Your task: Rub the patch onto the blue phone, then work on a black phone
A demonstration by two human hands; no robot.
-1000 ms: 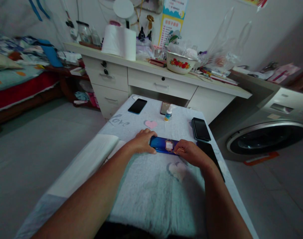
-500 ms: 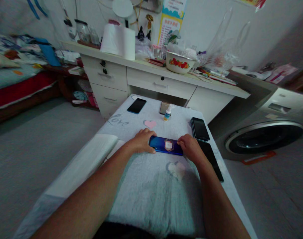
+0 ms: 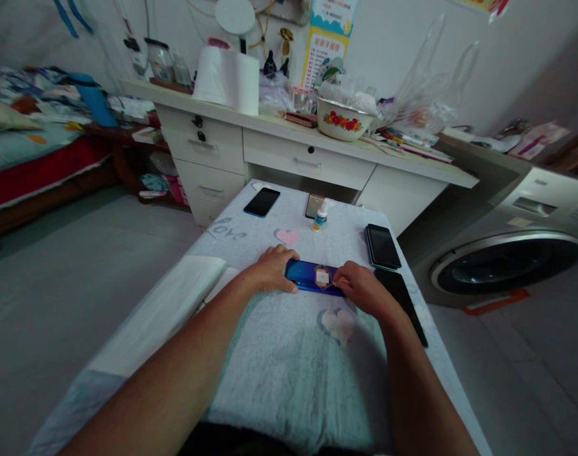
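Note:
A shiny blue phone [image 3: 302, 275] lies crosswise on the cloth-covered table [image 3: 293, 354], its back facing up. On that back sits a pale square patch [image 3: 322, 277] with a darker, angular border. My left hand [image 3: 276, 269] grips the phone's left end, thumb at the near edge and fingers at the far edge. Bent over the right end is my right hand [image 3: 358, 285], its fingers pinched together on the phone's back beside the patch. Whatever lies between those fingertips is too small to make out. The right end of the phone is partly hidden by this hand.
Beyond the phone stand a small white-capped bottle [image 3: 320, 216] and another phone [image 3: 312, 206]. A black phone [image 3: 262, 202] lies far left. Stacked phones [image 3: 384, 246] and a black tablet [image 3: 403, 304] line the right edge. White folded material [image 3: 175, 297] lies left.
My right hand has slid a little left across the phone's back, closer to the pale patch. My left hand and the phone stay nearly where they were.

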